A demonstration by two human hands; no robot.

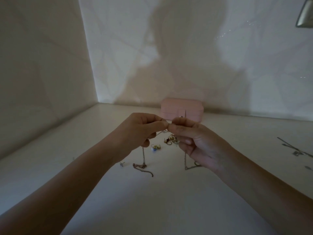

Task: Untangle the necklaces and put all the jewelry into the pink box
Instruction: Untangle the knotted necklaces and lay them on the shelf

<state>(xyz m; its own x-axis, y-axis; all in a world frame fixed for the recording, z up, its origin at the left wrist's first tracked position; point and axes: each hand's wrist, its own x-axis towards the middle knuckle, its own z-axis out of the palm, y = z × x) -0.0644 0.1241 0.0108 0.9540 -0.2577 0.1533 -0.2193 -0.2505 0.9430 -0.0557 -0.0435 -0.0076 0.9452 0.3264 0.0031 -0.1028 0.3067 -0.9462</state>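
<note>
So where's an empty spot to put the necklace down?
Bare table lies left of the left hand, and near, between both forearms. Crowded: earrings and the dangling necklace between it and the right hand, before the pink box.

White table [152, 200], closed pink box [182, 108] at back; earrings [169, 140], stud [122, 164], trailing necklace chains [144, 167] nearer

Only the person's arms show. The left forearm [76, 175] and the right forearm [264, 182] are bare along all their visible length, slim and smooth, widening toward the lower corners of the view. The left hand [138, 129] and the right hand [199, 143] are bare as well, with slender fingers [184, 128]. One nail [188, 141] on the right hand is short and rounded. Dim light hides finer marks on the skin.
</note>
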